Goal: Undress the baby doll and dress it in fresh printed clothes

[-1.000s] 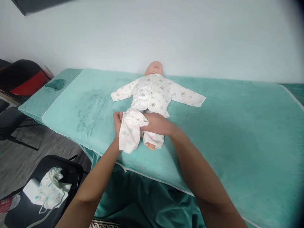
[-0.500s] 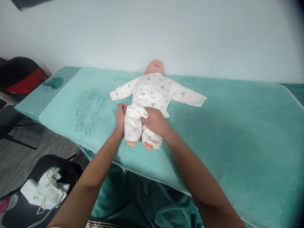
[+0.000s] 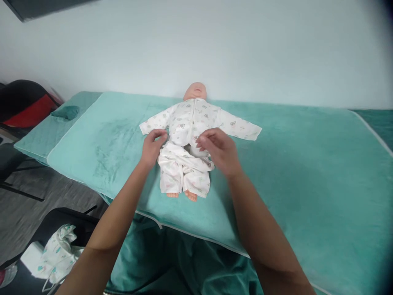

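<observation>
A baby doll (image 3: 196,91) lies on its back on the massage table, in a white printed jacket (image 3: 181,123) with its sleeves spread. White printed trousers (image 3: 198,182) cover its legs, bunched at the waist; bare toes stick out of both cuffs. My left hand (image 3: 152,148) is beside the doll's hip, thumb and fingers apart, close to the jacket's side and the waistband. Over the jacket's lower front edge hovers my right hand (image 3: 220,150), its fingers loosely bent with nothing visible in them. Whether its fingertips touch the jacket cannot be told.
The green-covered massage table (image 3: 301,176) runs along a white wall (image 3: 245,49), with a face hole (image 3: 66,112) at its left end. A black chair (image 3: 58,217) at lower left bears a printed cloth (image 3: 58,254). Another chair (image 3: 23,98) stands further back.
My hands have let go of the trousers. The waistband now lies spread across the doll's hips. My right hand has risen up and right to the jacket's hem; the view has shifted slightly.
</observation>
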`<state>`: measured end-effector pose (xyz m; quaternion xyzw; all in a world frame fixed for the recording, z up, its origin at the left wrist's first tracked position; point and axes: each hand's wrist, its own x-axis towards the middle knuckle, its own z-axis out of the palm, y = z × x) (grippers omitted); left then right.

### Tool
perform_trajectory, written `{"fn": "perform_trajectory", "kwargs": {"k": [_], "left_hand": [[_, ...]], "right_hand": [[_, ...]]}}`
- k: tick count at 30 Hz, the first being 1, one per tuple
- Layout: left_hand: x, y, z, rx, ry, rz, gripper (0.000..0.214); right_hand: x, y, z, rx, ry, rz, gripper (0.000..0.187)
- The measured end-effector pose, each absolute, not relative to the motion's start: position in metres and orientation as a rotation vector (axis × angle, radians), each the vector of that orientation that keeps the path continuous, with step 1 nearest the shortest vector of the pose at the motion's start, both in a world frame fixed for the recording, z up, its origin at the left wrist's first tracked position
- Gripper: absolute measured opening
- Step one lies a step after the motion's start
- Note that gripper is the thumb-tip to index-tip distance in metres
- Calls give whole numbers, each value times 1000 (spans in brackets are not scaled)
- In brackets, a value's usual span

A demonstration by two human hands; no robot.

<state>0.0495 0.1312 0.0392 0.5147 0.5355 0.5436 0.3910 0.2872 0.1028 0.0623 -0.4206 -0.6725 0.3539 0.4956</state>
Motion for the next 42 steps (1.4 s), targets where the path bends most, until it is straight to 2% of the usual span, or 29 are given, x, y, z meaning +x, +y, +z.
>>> {"fn": "perform_trajectory", "kwargs": {"k": [6, 9, 14, 18, 21, 23, 25, 27, 29, 31, 35, 42], "left_hand": [[71, 126, 64, 2223, 1388, 813, 46], [87, 121, 62, 2350, 1611, 690, 42], [101, 118, 70, 2330, 1771, 833, 3], [72, 131, 69, 1535, 1772, 1419, 12], [38, 145, 50, 856, 1686, 1616, 13], [22, 148, 30, 733, 1729, 1658, 12], [17, 143, 12, 897, 1748, 1724, 15], [19, 134, -1, 1172, 1662, 1625, 15], [23, 124, -7, 1331, 1482, 1388, 20], [25, 117, -6, 1336, 1317, 1220, 29], [22, 107, 0, 1255, 1176, 1171, 36], [12, 93, 0, 1072, 997, 1058, 36]], "right_hand": [[282, 107, 44, -1376, -2079, 205, 22], [274, 105, 40, -1426, -2103, 90, 12], [277, 110, 44, -1354, -1829, 360, 19], [320, 116, 42, -1323, -1225, 682, 18], [373, 114, 31, -1534, -930, 605, 13], [400, 109, 23, -1793, -935, 513, 18], [409, 104, 18, -1901, -1024, 452, 29], [396, 100, 17, -1846, -1122, 456, 34], [369, 96, 19, -1695, -1259, 551, 31], [340, 92, 21, -1442, -1460, 730, 25], [316, 86, 23, -1017, -1773, 909, 17], [336, 85, 24, -981, -1930, 960, 17]]}}
